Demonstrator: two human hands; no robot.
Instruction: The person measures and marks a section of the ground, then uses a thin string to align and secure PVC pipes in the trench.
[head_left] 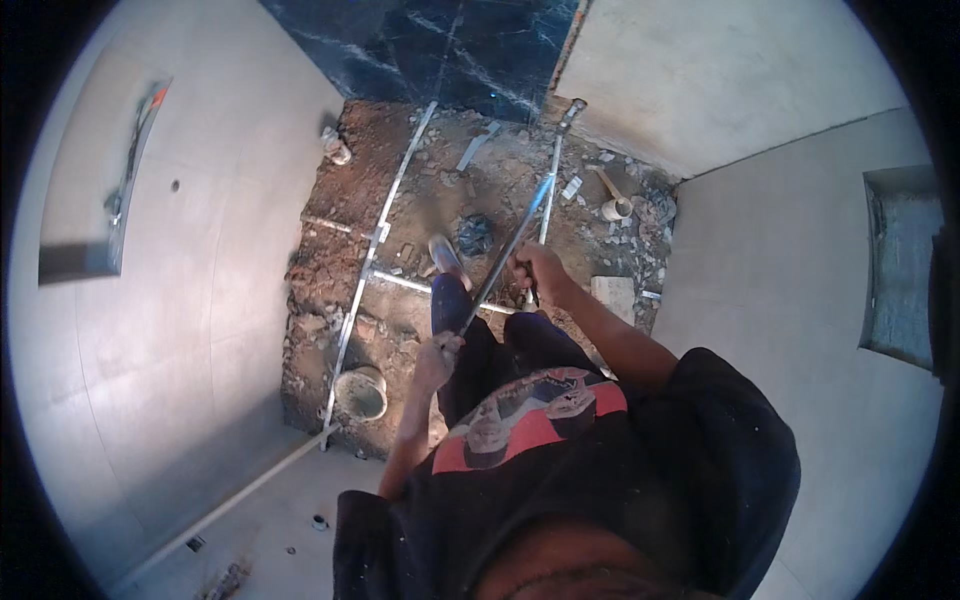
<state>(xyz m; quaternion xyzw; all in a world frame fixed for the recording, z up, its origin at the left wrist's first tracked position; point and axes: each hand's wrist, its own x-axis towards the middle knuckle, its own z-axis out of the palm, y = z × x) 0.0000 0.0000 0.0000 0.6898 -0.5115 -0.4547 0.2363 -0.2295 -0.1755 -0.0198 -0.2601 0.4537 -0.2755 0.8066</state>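
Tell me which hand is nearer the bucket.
Left. In the picture, the left hand, at the rod's near end, is just right of the bucket and slightly higher; the right hand is farther right and well above it.

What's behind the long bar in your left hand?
Behind the long bar, rubble-strewn dirt shows on either side, with a white pipe near the bar's upper end. Whatever the bar and left hand directly cover cannot be seen.
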